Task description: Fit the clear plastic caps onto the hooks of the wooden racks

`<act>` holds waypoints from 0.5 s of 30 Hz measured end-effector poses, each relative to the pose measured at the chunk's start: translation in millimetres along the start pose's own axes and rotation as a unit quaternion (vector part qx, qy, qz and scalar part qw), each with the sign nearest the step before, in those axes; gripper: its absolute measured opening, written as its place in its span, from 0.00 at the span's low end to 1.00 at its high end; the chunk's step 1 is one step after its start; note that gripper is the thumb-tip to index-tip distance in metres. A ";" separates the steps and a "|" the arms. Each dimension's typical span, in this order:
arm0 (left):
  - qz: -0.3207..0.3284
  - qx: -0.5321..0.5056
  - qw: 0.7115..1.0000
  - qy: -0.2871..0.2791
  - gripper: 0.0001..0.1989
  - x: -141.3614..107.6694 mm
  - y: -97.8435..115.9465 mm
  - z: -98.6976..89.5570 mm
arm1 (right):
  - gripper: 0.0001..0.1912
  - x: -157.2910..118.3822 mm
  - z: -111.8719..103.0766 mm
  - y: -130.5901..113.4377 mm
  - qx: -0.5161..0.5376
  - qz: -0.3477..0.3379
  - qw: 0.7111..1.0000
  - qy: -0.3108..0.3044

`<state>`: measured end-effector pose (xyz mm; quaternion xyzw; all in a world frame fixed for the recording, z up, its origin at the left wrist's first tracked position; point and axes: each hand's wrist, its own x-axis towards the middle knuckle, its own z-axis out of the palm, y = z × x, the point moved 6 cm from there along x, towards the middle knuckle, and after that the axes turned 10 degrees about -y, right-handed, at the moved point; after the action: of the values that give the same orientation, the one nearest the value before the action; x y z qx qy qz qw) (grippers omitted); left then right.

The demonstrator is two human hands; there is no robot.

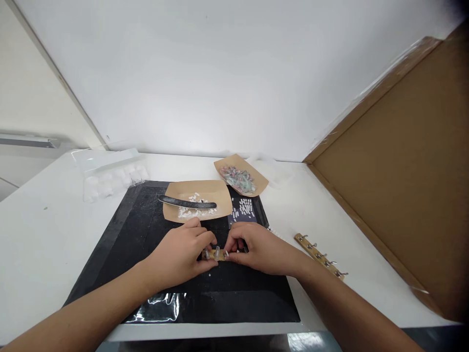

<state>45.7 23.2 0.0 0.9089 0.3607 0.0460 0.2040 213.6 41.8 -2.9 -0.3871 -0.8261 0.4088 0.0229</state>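
A short wooden strip (221, 255) lies across the black mat, with small clear pieces like nail tips (217, 253) standing on it. My left hand (183, 252) is closed at the strip's left end, thumb at the front edge and fingers behind. Opposite it, my right hand (254, 247) pinches at the right part of the strip, where a small whitish piece (226, 254) shows at the fingertips. The right end of the strip is hidden by the right hand.
Behind the hands, a cardboard tray (170, 210) holds small white pieces, with a dark nail file (188, 202) across it. Another tray (259, 183) holds wrapped pieces. White tabs cover a dark card (234, 220). A second wooden strip (317, 255) lies right; a clear plastic box (110, 178) left.
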 end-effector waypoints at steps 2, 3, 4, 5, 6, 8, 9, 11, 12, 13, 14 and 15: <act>-0.001 0.000 1.000 0.000 0.12 -0.4 -0.5 0.6 | 0.04 -0.6 -1.6 0.4 0.008 0.002 1.000 -0.004; -0.003 0.000 1.000 -0.001 0.13 -0.4 -0.8 1.0 | 0.06 -1.2 -2.6 0.5 0.013 0.003 1.000 -0.011; -0.004 0.000 1.000 -0.002 0.13 -0.4 -1.2 1.3 | 0.07 -2.2 -3.7 0.6 0.014 0.004 1.000 -0.018; -0.005 -0.001 1.000 -0.003 0.13 -0.3 -1.4 1.4 | 0.09 -3.4 -5.3 0.6 0.012 0.003 1.000 -0.024; -0.006 -0.003 1.000 -0.004 0.13 -0.2 -1.6 1.5 | 0.11 -5.0 -7.0 0.4 0.005 0.001 1.000 -0.028; -0.008 -0.006 1.000 -0.005 0.13 0.2 -2.1 1.3 | 0.13 -8.3 -11.0 0.4 -0.014 0.000 1.000 -0.026; -0.009 -0.007 1.000 -0.004 0.13 0.4 -2.2 1.2 | 0.13 -9.8 -12.9 0.7 -0.024 0.001 1.000 -0.021; -0.010 -0.009 1.000 -0.005 0.13 0.7 -2.6 1.1 | 0.12 -11.7 -15.3 1.8 -0.039 0.010 0.999 -0.011; -0.011 -0.011 1.000 -0.004 0.14 0.8 -2.9 1.1 | 0.11 -12.1 -15.7 2.3 -0.048 0.017 0.999 -0.008; -0.012 -0.013 1.000 -0.004 0.14 0.8 -3.3 1.1 | 0.10 -12.2 -15.8 2.4 -0.056 0.023 0.998 -0.005; -0.012 -0.014 1.000 -0.003 0.14 0.8 -3.6 1.2 | 0.09 -12.0 -15.5 2.1 -0.065 0.029 0.997 -0.004; -0.013 -0.015 1.000 -0.002 0.14 0.7 -4.0 1.4 | 0.08 -11.7 -15.1 1.5 -0.073 0.035 0.997 -0.003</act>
<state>43.9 25.9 -3.0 0.9011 0.3711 0.0471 0.2193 228.1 44.5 9.3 -0.4154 -0.8396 0.3494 -0.0217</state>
